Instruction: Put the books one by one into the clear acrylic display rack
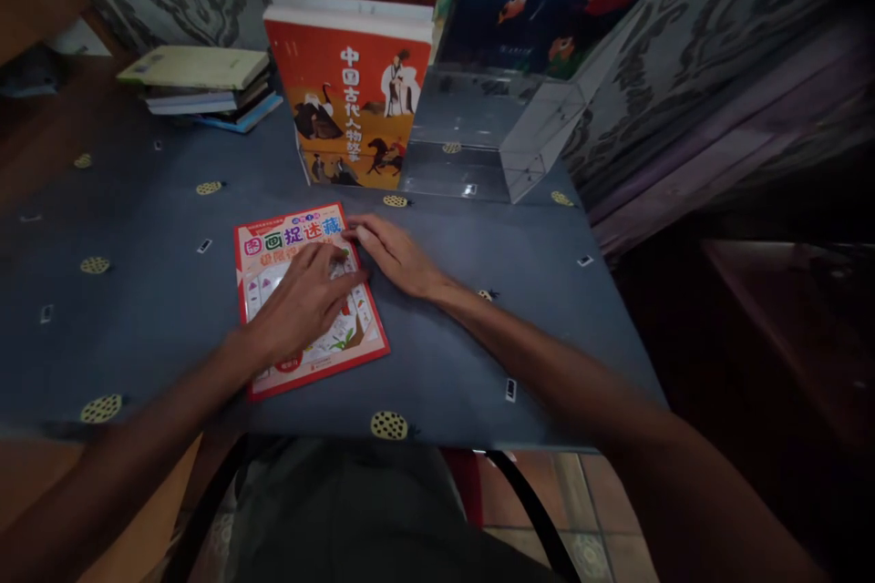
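Note:
A thin children's picture book [373, 337] with a red border and colourful Chinese title lies face up on the table. My left hand [301, 296] rests on its cover, palm down, fingers extended toward the right edge and thumb apart. It hides the middle of the cover picture. My right hand [396, 255] lies at the book's upper right edge, its fingertips reaching the border close to the left hand's fingers. Those right fingers look extended rather than wrapped round anything; their undersides are hidden.
Upright behind the book stand an orange book [352, 100] and a clear acrylic stand [540, 137] with a blue picture book [506, 9]. A small stack of books [198, 73] sits at the back left. A blue pineapple-print cloth [157, 310] covers the table.

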`<action>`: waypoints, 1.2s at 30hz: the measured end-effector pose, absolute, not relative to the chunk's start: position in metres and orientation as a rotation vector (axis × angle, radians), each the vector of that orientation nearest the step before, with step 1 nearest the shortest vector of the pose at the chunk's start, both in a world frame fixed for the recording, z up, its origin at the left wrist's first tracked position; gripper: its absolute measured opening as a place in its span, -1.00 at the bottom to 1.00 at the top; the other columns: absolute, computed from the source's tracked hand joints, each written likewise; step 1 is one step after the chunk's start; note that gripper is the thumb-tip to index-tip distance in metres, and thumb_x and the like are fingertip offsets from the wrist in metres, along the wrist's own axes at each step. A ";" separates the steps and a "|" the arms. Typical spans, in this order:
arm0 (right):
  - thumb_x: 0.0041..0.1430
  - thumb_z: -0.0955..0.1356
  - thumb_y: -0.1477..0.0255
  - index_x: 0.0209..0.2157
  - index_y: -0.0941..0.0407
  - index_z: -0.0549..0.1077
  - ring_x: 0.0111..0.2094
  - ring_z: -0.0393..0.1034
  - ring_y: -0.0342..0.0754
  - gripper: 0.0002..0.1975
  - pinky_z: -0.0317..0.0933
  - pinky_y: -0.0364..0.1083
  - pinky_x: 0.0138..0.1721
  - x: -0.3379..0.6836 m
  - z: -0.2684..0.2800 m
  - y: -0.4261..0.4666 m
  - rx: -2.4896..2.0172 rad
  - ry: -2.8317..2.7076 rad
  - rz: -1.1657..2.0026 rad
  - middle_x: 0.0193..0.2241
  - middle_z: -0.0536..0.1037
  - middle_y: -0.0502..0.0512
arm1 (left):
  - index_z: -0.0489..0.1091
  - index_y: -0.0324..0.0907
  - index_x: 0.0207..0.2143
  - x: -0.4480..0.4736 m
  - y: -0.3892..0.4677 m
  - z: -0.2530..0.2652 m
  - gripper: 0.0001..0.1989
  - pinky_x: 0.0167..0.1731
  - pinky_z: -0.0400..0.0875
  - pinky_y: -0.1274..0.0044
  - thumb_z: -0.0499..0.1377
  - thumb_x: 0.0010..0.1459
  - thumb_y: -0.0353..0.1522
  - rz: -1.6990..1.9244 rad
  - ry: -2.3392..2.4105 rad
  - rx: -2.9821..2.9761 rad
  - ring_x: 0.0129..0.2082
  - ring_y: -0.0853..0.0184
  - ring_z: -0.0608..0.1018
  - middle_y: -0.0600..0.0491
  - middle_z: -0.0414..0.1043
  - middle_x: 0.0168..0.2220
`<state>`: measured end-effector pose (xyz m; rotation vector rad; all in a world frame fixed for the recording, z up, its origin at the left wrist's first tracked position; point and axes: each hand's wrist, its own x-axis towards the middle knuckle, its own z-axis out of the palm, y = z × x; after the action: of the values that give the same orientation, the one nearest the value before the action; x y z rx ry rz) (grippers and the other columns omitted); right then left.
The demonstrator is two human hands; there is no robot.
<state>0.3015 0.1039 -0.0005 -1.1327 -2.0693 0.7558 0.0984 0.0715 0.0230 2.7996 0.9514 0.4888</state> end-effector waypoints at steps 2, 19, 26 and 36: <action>0.51 0.08 0.24 0.14 0.08 0.37 0.10 0.41 0.02 -0.59 0.25 0.09 0.18 0.302 -0.001 0.102 -1.124 -2.112 0.710 0.06 0.56 0.14 | 0.49 -0.09 0.07 0.101 0.059 0.024 -0.63 0.01 0.39 0.19 -0.01 0.35 -0.46 0.440 0.834 2.797 0.00 0.10 0.34 -0.13 0.30 -0.03; 0.38 0.28 0.26 0.22 0.10 0.34 0.24 0.25 0.12 -0.55 0.18 0.17 0.24 0.304 -0.008 0.097 -1.083 -2.373 0.530 0.19 0.45 0.21 | 0.40 0.18 0.16 0.080 0.025 0.022 -0.42 0.24 0.22 0.08 0.04 0.25 -0.60 0.270 0.557 2.793 0.09 0.18 0.37 0.02 0.37 0.09; 0.37 0.31 0.21 0.23 0.05 0.33 0.27 0.25 0.12 -0.53 0.13 0.23 0.28 0.305 -0.011 0.095 -1.084 -2.383 0.526 0.22 0.43 0.18 | 0.43 0.06 0.11 0.063 0.022 0.021 -0.46 0.30 0.18 0.10 0.07 0.19 -0.61 0.354 0.484 2.749 0.23 0.18 0.37 -0.02 0.36 0.20; 0.45 0.20 0.29 0.27 0.00 0.30 0.28 0.28 0.04 -0.58 0.21 0.17 0.26 0.302 -0.005 0.086 -0.906 -2.302 0.717 0.22 0.45 0.16 | 0.39 0.00 0.16 0.077 0.016 0.011 -0.51 0.27 0.22 0.07 0.07 0.26 -0.58 0.405 0.739 2.814 0.23 0.14 0.37 -0.07 0.40 0.16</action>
<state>0.3019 0.0860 -0.0047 -0.9060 -2.3018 0.7171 0.0774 0.0161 0.0115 2.8144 0.7388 0.4046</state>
